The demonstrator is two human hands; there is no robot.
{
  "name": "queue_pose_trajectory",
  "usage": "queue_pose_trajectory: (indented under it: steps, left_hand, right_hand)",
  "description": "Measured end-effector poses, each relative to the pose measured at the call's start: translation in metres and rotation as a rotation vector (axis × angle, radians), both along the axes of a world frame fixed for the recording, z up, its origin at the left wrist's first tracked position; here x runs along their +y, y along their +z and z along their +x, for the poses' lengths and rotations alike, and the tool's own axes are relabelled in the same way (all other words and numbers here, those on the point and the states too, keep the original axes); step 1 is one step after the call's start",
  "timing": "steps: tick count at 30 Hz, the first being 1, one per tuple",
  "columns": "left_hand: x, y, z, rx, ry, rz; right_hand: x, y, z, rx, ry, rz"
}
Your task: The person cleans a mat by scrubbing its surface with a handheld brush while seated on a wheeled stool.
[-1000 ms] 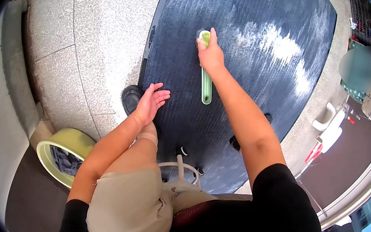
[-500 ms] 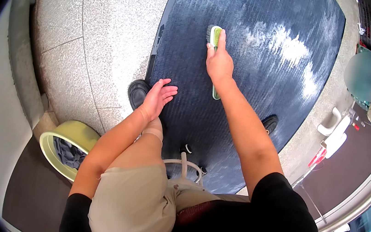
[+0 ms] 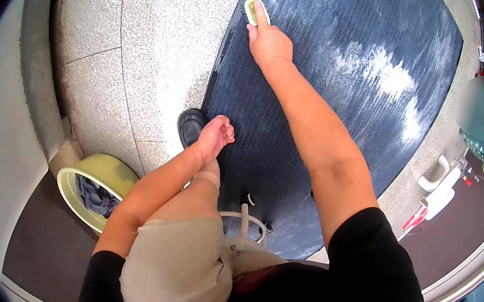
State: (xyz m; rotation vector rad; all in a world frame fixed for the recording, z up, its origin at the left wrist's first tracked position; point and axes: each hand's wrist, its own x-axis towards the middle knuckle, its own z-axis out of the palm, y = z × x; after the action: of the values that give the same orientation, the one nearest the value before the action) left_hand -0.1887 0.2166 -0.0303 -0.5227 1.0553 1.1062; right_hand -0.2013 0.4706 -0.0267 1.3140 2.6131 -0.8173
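Observation:
My right hand grips a green and white scrub brush with the index finger laid along its back. The brush rests on a dark ribbed mat near its upper left edge; its handle is hidden under my hand and wrist. White foam lies in streaks on the mat, to the right of the brush. My left hand is closed with curled fingers beside my knee, nothing visible in it, above the mat's left edge and near a black shoe.
A yellow-green basin with dark cloth inside stands at the lower left on the floor. Under me is a stool with a pale ring base and casters. Speckled floor tiles border the mat. A white and red handled tool lies at right.
My right hand has moved the brush up and left toward the mat's edge. The fingers of my left hand, spread before, have curled in. The view has shifted slightly.

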Motion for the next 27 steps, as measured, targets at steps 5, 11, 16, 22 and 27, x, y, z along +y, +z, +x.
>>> queue_pose_trajectory:
  steps: [5,11,16,22,27]
  left_hand:
    - [-0.001,-0.005,0.001,-0.036,0.009,0.0]
    - [-0.005,-0.01,0.004,0.056,0.004,-0.001]
    - [-0.004,0.001,0.003,0.082,-0.068,0.001]
    - [-0.001,0.0,0.004,0.096,-0.095,-0.012]
    - [0.0,0.002,0.002,0.111,-0.096,0.006]
  right_hand:
    - [-0.092,0.015,0.097,-0.104,0.519,-0.264]
    - [0.005,-0.001,0.039,-0.088,0.534,0.074]
    - [0.026,-0.009,-0.008,-0.016,-0.039,0.066]
    - [-0.051,0.019,0.101,-0.17,0.434,-0.172]
    - [0.072,0.006,0.033,-0.145,0.209,0.065]
